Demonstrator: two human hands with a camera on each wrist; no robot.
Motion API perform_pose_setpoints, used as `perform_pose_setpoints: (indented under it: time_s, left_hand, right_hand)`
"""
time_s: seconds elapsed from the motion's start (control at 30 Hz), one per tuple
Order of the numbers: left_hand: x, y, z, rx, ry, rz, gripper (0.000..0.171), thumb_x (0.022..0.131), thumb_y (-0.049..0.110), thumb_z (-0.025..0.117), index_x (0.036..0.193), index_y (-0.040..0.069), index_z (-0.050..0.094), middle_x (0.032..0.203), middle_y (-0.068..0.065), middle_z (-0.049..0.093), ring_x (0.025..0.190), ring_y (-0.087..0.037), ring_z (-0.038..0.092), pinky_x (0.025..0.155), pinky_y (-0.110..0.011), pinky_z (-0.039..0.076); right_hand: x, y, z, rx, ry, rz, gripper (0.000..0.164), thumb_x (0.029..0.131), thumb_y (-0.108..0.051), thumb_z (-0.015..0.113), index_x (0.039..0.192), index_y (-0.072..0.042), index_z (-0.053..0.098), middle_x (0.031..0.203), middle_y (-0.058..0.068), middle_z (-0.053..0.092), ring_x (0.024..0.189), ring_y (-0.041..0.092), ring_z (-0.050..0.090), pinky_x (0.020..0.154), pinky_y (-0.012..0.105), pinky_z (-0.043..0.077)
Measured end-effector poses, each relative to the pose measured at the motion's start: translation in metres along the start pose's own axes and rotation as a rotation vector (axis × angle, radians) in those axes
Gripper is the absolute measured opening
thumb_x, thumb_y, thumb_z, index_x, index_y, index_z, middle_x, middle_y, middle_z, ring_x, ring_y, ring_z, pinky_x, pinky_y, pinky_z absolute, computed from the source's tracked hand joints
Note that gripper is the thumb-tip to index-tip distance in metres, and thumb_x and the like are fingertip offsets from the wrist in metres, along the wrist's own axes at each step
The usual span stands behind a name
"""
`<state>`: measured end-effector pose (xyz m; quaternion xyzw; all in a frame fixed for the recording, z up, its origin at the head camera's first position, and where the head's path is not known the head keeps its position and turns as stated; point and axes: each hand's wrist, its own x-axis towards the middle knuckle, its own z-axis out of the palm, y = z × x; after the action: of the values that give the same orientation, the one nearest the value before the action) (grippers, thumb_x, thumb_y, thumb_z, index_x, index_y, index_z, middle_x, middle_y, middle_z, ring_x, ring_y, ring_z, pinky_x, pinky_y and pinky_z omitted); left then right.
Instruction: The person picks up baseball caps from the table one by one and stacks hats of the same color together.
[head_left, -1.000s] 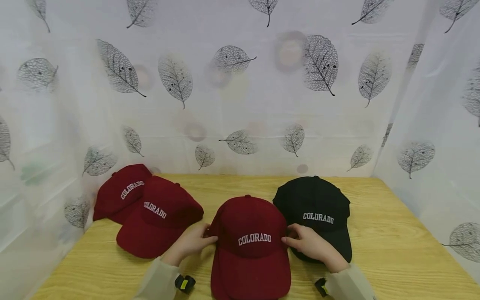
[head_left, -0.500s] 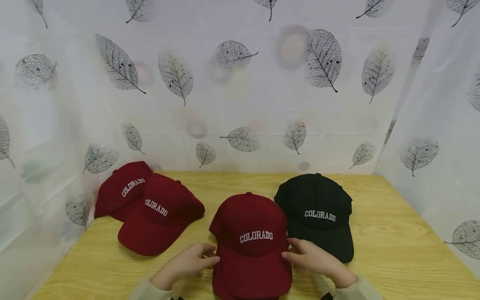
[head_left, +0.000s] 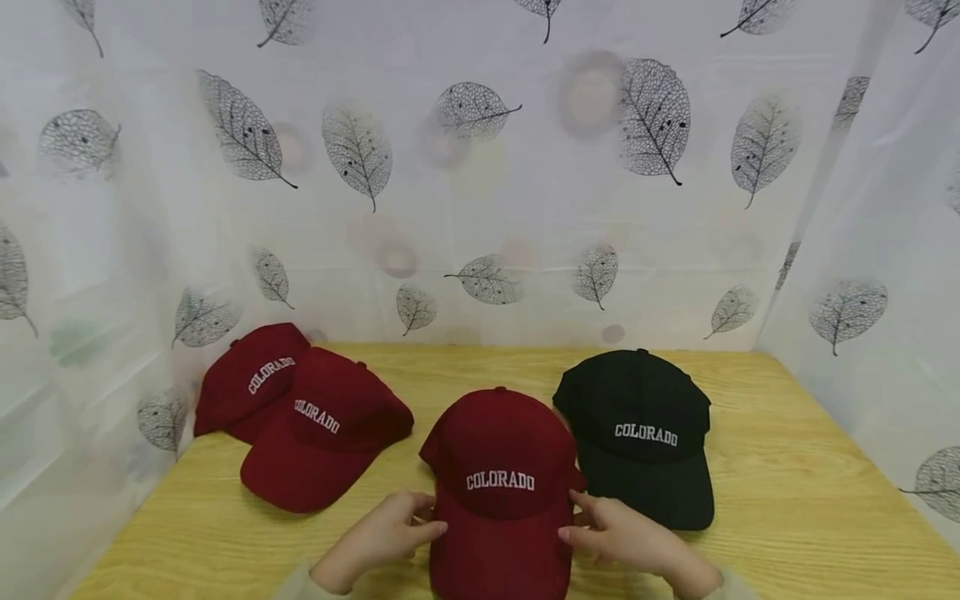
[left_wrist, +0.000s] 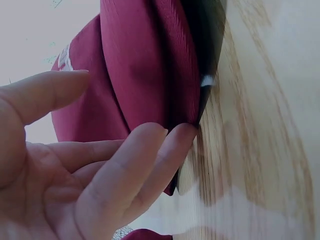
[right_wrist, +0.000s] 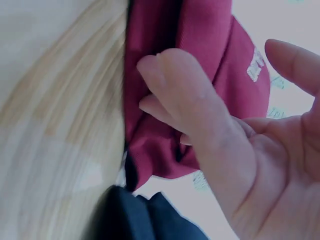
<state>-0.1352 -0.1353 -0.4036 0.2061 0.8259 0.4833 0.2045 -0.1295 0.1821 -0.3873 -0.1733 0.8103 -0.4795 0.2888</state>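
Observation:
In the head view a red baseball cap (head_left: 501,442) with white COLORADO lettering lies at the front middle, brim toward me. A second red layer (left_wrist: 181,60) shows under its brim in the left wrist view, seemingly another cap beneath. My left hand (head_left: 386,533) is at the left side of the brim, fingertips against the red cloth. At the right side my right hand (head_left: 622,540) has its fingertips by the brim. Both thumbs stand away from the cloth in the wrist views, and the fingers are fairly straight.
A black COLORADO cap (head_left: 645,417) lies just right of the red cap, behind my right hand. Two more red caps overlap at the left, the front one (head_left: 322,433) partly covering the rear one (head_left: 251,383). Leaf-printed curtains (head_left: 480,192) surround the wooden table (head_left: 787,467).
Both hands have slid toward me, from the crown's sides to the brim. The upper red cap has shifted slightly left, so its brim covers the red edge that showed below.

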Motion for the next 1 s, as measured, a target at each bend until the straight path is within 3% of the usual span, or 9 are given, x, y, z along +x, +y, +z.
perform_pose_setpoints:
  time_s: [0.2, 0.27, 0.43, 0.57, 0.8, 0.9, 1.0]
  left_hand:
    - [-0.001, 0.001, 0.001, 0.024, 0.007, -0.008, 0.046, 0.085, 0.02, 0.059, 0.113, -0.016, 0.049, 0.095, -0.017, 0.06, 0.083, -0.028, 0.058, 0.054, -0.033, 0.048]
    - [-0.001, 0.001, 0.0, 0.015, 0.004, -0.019, 0.047, 0.085, 0.02, 0.059, 0.114, -0.015, 0.048, 0.096, -0.017, 0.059, 0.084, -0.029, 0.058, 0.054, -0.033, 0.048]
    - [-0.003, -0.002, 0.0, -0.025, 0.019, -0.024, 0.036, 0.085, 0.019, 0.06, 0.11, -0.003, 0.045, 0.091, -0.011, 0.055, 0.077, -0.023, 0.055, 0.051, -0.035, 0.045]
    - [-0.004, -0.003, -0.001, -0.019, 0.045, 0.033, 0.031, 0.085, 0.017, 0.06, 0.104, 0.002, 0.041, 0.094, -0.01, 0.055, 0.076, -0.022, 0.056, 0.056, -0.033, 0.045]
    - [-0.006, 0.009, -0.003, -0.032, 0.11, 0.05, 0.037, 0.086, 0.019, 0.059, 0.112, 0.0, 0.041, 0.113, -0.017, 0.047, 0.08, -0.02, 0.055, 0.061, -0.031, 0.045]
    - [-0.007, 0.013, -0.005, 0.013, 0.158, 0.059, 0.042, 0.086, 0.022, 0.059, 0.118, 0.0, 0.043, 0.118, -0.019, 0.047, 0.084, -0.02, 0.052, 0.064, -0.033, 0.044]
    - [-0.006, 0.015, -0.007, 0.048, 0.162, 0.072, 0.043, 0.085, 0.023, 0.06, 0.118, 0.0, 0.045, 0.119, -0.021, 0.048, 0.086, -0.022, 0.053, 0.066, -0.034, 0.044]
  right_hand:
    - [-0.002, -0.004, 0.006, -0.068, -0.008, -0.023, 0.071, 0.088, -0.024, 0.056, 0.127, 0.024, 0.021, 0.106, 0.022, 0.058, 0.091, 0.026, 0.059, 0.055, 0.035, 0.049]
    - [-0.002, -0.002, 0.007, -0.091, -0.011, -0.044, 0.066, 0.088, -0.023, 0.055, 0.127, 0.021, 0.026, 0.107, 0.019, 0.058, 0.093, 0.027, 0.057, 0.061, 0.035, 0.049]
    - [-0.003, 0.0, 0.008, -0.138, -0.055, -0.161, 0.034, 0.089, -0.022, 0.053, 0.115, 0.0, 0.044, 0.106, 0.005, 0.055, 0.095, 0.018, 0.055, 0.078, 0.03, 0.045]
    - [-0.004, 0.0, 0.004, -0.115, -0.101, -0.27, 0.015, 0.091, -0.02, 0.05, 0.1, -0.008, 0.051, 0.096, -0.003, 0.053, 0.089, 0.008, 0.053, 0.076, 0.028, 0.044]
    - [-0.01, -0.01, 0.004, -0.059, -0.174, -0.362, 0.015, 0.093, -0.02, 0.047, 0.096, -0.009, 0.057, 0.087, -0.006, 0.054, 0.081, 0.003, 0.047, 0.07, 0.026, 0.043]
    - [-0.011, -0.012, 0.007, -0.031, -0.219, -0.352, 0.014, 0.093, -0.019, 0.047, 0.097, -0.008, 0.055, 0.083, -0.008, 0.053, 0.074, 0.001, 0.048, 0.067, 0.024, 0.043]
    - [-0.011, -0.01, 0.009, -0.025, -0.224, -0.322, 0.014, 0.093, -0.019, 0.047, 0.098, -0.006, 0.051, 0.079, -0.01, 0.05, 0.068, 0.0, 0.045, 0.062, 0.021, 0.041]
